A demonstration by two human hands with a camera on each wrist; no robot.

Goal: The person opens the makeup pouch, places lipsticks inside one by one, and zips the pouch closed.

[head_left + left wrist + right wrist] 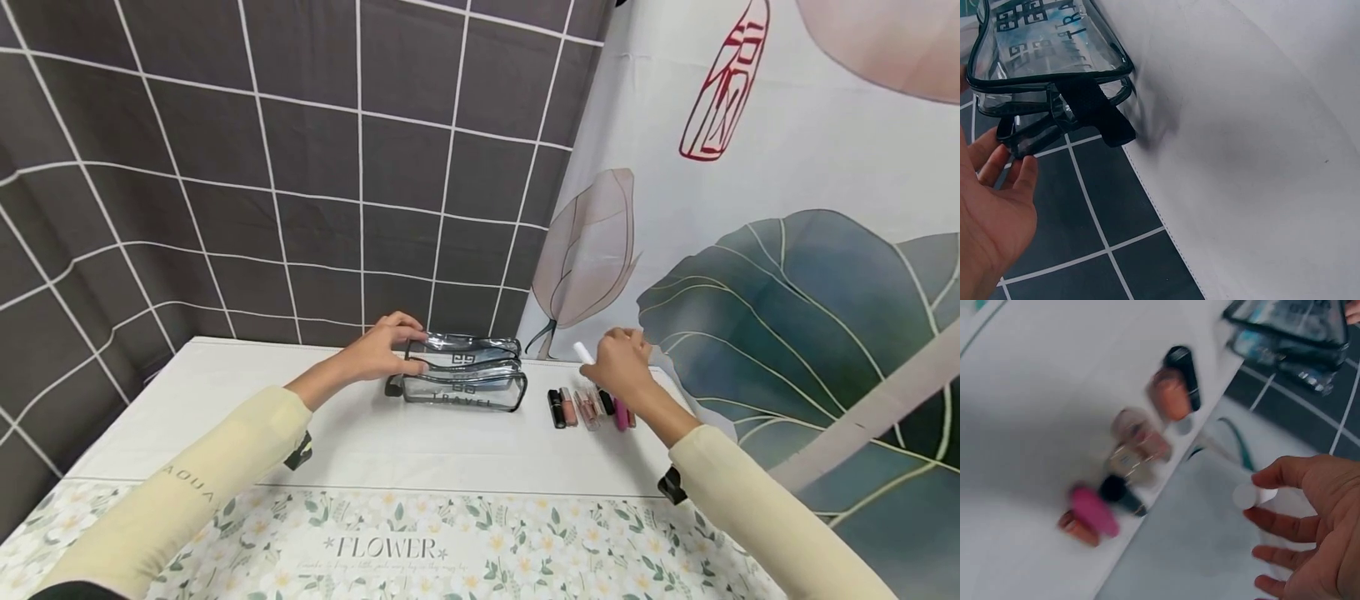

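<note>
A clear zip pouch [461,390] with black trim and "TRAVEL" lettering stands at the back middle of the white table, its top gaping. At its left end, my left hand [378,348] holds the rim, thumb at the front edge and fingers at the back edge. A black strap [1094,112] sticks out from that end in the left wrist view. My right hand [621,362] is raised over the cosmetics and pinches a small white tube [582,353] between thumb and index finger. Its round white end [1245,496] shows in the right wrist view.
Right of the pouch lies a row of lip cosmetics: a black tube [556,409], a coral one [567,407], several clear-pinkish ones [587,410], and a magenta one [621,416]. A floral "FLOWER" mat [390,546] lies in front; a dark grid cloth [315,183] hangs behind.
</note>
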